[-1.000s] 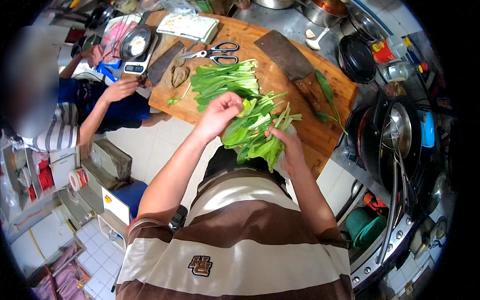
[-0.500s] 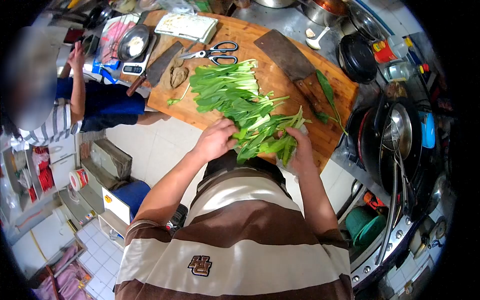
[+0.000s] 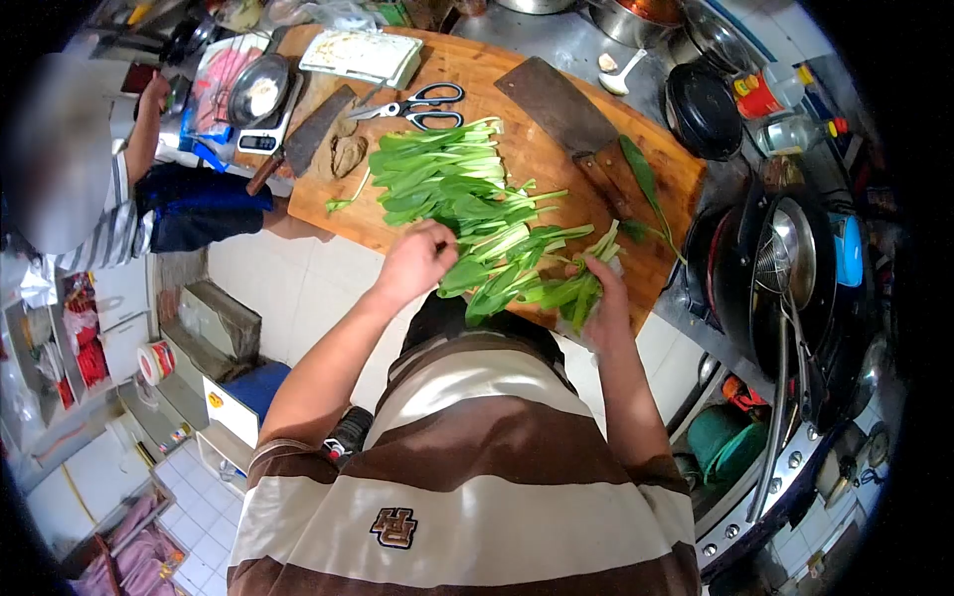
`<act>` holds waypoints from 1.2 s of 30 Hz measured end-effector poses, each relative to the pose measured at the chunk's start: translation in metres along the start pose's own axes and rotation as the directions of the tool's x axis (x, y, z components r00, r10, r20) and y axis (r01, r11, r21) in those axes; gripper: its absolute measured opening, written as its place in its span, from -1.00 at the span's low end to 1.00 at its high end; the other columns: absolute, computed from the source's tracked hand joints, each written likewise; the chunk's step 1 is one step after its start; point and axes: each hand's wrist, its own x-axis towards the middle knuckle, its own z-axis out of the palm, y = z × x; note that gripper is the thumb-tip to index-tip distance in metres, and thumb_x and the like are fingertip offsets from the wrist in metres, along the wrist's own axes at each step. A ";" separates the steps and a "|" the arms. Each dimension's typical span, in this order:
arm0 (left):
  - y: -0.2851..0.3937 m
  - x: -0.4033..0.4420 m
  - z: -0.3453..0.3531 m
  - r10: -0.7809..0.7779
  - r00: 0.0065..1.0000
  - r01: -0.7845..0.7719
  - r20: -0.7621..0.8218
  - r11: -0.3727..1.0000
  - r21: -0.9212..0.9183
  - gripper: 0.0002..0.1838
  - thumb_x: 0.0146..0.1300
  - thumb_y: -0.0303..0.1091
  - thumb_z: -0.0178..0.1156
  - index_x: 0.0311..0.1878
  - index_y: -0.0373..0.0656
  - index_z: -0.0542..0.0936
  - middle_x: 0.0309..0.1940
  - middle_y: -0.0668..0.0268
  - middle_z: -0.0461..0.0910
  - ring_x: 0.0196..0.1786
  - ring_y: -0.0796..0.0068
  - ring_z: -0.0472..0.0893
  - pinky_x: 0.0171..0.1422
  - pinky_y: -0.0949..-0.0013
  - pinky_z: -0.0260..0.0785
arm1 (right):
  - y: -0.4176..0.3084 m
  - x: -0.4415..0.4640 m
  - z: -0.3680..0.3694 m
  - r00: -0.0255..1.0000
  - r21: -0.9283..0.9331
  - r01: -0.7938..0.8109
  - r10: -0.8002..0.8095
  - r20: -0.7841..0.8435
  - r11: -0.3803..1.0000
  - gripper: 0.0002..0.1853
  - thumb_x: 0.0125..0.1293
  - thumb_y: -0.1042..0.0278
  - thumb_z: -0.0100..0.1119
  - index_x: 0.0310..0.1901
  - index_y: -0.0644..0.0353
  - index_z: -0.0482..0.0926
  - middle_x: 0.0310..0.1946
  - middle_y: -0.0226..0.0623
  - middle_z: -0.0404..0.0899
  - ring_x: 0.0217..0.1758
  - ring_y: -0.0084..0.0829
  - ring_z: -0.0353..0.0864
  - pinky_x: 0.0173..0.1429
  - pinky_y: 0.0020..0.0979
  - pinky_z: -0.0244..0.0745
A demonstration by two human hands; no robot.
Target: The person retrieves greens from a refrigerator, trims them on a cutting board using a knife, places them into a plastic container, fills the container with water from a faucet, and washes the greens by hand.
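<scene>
Leafy green vegetables (image 3: 437,174) lie in a long overlapping row on the wooden cutting board (image 3: 477,74), stems mostly pointing right. My right hand (image 3: 604,298) grips a small bunch of greens (image 3: 568,294) at the near end of the row, thumb on top. My left hand (image 3: 422,260) is at the left side of the row, by the leaf tips. Its fingers are curled inward, and whether anything is between them is hidden. A single loose leaf (image 3: 646,179) with a long stem lies at the board's right side.
A cleaver (image 3: 558,104) lies beyond the greens, with a second knife (image 3: 316,129) at left. Scissors (image 3: 422,104), a white tray (image 3: 363,57) and a scale (image 3: 260,141) are at the back. Woks (image 3: 785,258) stand at right. Another person (image 3: 139,189) is at left.
My left hand has drawn back leftward from the leaves, its fingers curling. My right hand keeps hold of its bunch, which has separated more from the row. The other person's raised hand has shifted.
</scene>
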 end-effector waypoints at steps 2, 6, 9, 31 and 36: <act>0.001 0.007 -0.011 -0.215 0.974 0.226 0.079 0.955 -0.194 -0.84 0.12 -0.35 0.17 -0.32 -0.26 0.58 -0.37 0.15 0.56 -0.25 0.19 0.57 -0.11 0.27 0.41 | -0.001 -0.002 0.001 1.000 -0.002 -0.005 0.005 0.001 1.000 -0.77 0.24 0.29 0.17 -0.13 0.18 0.48 -0.38 -0.23 0.61 -0.38 -0.34 0.62 -0.31 -0.26 0.63; 0.006 0.023 -0.030 -0.315 0.898 0.440 0.307 0.662 -0.607 -0.86 0.22 -0.36 0.08 -0.28 -0.19 0.58 -0.36 0.35 0.60 -0.26 0.53 0.54 -0.10 0.41 0.36 | 0.003 -0.006 0.011 0.999 -0.007 -0.024 0.025 0.033 1.000 -0.76 0.23 0.32 0.16 -0.11 0.20 0.49 -0.39 -0.24 0.60 -0.37 -0.36 0.62 -0.26 -0.30 0.61; 0.032 0.026 -0.047 -0.218 0.900 0.437 0.379 0.426 -0.792 -0.86 0.25 -0.38 0.02 -0.26 -0.16 0.56 -0.22 0.35 0.65 -0.20 0.62 0.52 -0.01 0.50 0.35 | 0.007 -0.007 0.021 0.993 -0.047 -0.044 0.049 0.108 0.998 -0.73 0.22 0.32 0.17 -0.08 0.22 0.49 -0.37 -0.25 0.61 -0.34 -0.38 0.62 -0.17 -0.33 0.59; 0.021 0.045 -0.004 0.232 0.963 -0.185 -0.134 0.938 0.293 -0.43 0.17 -0.16 0.23 0.21 -0.20 0.41 0.21 0.01 0.37 0.25 -0.03 0.38 0.35 0.06 0.19 | 0.016 0.009 0.064 0.989 0.049 -0.135 0.131 0.071 0.990 -0.81 0.19 0.32 0.22 -0.16 0.11 0.53 -0.35 -0.34 0.60 -0.31 -0.42 0.61 -0.17 -0.36 0.59; 0.035 0.019 0.015 0.465 0.885 -0.464 -0.005 0.884 0.062 -0.61 0.22 -0.31 0.16 0.10 -0.22 0.48 0.20 0.09 0.41 0.21 0.10 0.44 0.28 0.14 0.31 | 0.023 0.020 0.070 0.980 0.074 -0.176 0.168 0.104 0.982 -0.76 0.19 0.38 0.22 -0.09 0.07 0.50 -0.32 -0.35 0.60 -0.30 -0.47 0.60 -0.23 -0.39 0.59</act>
